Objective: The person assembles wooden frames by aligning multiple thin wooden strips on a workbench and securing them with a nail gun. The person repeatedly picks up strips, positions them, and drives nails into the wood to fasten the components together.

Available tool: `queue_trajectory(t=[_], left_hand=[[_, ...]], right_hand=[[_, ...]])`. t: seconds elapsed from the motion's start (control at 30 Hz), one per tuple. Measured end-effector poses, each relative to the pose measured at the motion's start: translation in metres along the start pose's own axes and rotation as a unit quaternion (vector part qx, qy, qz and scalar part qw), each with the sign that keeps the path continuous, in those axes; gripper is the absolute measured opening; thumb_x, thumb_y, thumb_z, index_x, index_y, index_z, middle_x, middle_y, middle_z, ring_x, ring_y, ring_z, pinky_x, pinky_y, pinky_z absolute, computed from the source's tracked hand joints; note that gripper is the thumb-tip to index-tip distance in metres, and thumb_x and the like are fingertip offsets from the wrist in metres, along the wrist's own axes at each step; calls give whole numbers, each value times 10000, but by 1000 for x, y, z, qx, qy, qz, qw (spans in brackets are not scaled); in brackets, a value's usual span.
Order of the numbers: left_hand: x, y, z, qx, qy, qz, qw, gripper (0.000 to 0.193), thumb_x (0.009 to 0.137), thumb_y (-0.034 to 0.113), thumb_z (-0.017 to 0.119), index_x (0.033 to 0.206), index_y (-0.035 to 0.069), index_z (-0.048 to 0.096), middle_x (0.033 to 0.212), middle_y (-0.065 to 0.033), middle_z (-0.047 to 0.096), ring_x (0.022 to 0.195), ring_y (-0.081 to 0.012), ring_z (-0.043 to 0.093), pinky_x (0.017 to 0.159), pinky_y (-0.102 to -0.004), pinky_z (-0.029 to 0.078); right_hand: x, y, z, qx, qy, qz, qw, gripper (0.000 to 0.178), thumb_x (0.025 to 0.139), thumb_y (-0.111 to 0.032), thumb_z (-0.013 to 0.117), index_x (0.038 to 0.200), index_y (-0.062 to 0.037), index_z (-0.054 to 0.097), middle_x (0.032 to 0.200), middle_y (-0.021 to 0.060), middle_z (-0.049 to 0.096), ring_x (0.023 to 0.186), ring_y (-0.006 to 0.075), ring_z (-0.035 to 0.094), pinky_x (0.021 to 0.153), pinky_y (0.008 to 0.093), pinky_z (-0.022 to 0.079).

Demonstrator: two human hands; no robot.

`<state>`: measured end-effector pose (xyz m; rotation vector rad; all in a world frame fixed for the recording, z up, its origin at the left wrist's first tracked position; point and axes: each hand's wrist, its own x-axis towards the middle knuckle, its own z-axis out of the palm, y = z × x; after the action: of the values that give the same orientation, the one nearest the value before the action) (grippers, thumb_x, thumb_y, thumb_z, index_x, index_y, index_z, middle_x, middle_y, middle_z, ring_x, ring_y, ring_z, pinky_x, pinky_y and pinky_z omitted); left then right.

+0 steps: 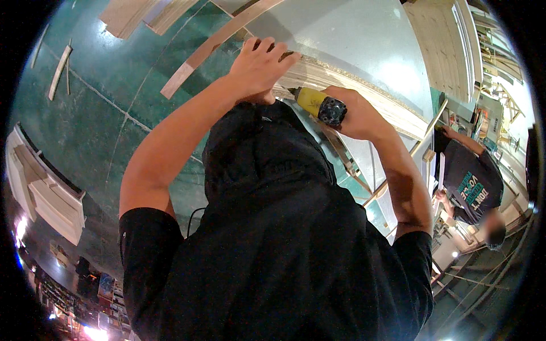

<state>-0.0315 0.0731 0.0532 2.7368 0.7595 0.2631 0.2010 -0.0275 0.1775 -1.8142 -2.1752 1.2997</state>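
Observation:
My right hand (355, 116) is closed around a yellow and black power drill (311, 102), its dark tip aimed left at the near edge of a layered wooden panel (352, 79). My left hand (259, 68) grips the left end of that wood. Its fingers are bent over the top with gaps between them, while the thumb side rests low on the near edge. Where the drill tip ends, any screw or bit is too small to make out. A long wooden strip (213, 42) runs out to the left beyond my left hand.
A pale grey surface (375, 37) lies beyond the panel. Boards (441, 48) stand at the far right, others (128, 17) at the far left. White-edged pieces (54, 196) sit at the left on the green floor (114, 142). Another person (472, 176) in black works at the right.

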Motion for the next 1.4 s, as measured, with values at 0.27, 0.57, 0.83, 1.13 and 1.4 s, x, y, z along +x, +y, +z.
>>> queue_trajectory(t=[0.27,0.57,0.83,1.13,1.4], left_hand=[[0,-3,15,40,64,14,997,1088,474,379,913,1464,205,498,1278,-57,562,1257,-305,503,1025,-497,391],[-2,-1,2,14,-2,2,1000,1142,458,397,916,1493,218,466,1315,-69,541,1284,-320,484,1054,-524,373],[-2,0,-3,-1,-32,-3,999,1209,429,406,913,1522,219,430,1346,-97,520,1297,-341,467,1063,-543,362],[-5,-2,-1,-7,7,22,1000,966,518,349,897,1406,313,520,1277,-99,540,1269,-337,485,1043,-507,379],[-10,-5,2,-17,-1,33,999,801,566,388,878,1311,372,586,1334,-112,490,1309,-356,416,1049,-562,335]], right_hand=[[6,-11,-7,8,-50,27,998,400,714,-58,747,1105,-51,663,1055,205,700,1036,440,646,913,478,519],[6,-10,-2,-5,-39,26,999,397,707,-43,749,1096,-57,673,1035,202,713,1037,439,654,902,475,524],[8,-11,-6,-30,-55,22,998,388,725,-55,746,1106,-58,674,1051,205,718,1050,435,659,915,475,521],[20,-3,-54,-78,-22,139,987,438,772,-51,742,1201,-37,655,1007,164,730,907,270,691,867,372,537],[44,-5,-58,-69,-29,134,988,388,783,-68,729,1163,-15,665,943,147,733,853,248,679,831,364,535]])
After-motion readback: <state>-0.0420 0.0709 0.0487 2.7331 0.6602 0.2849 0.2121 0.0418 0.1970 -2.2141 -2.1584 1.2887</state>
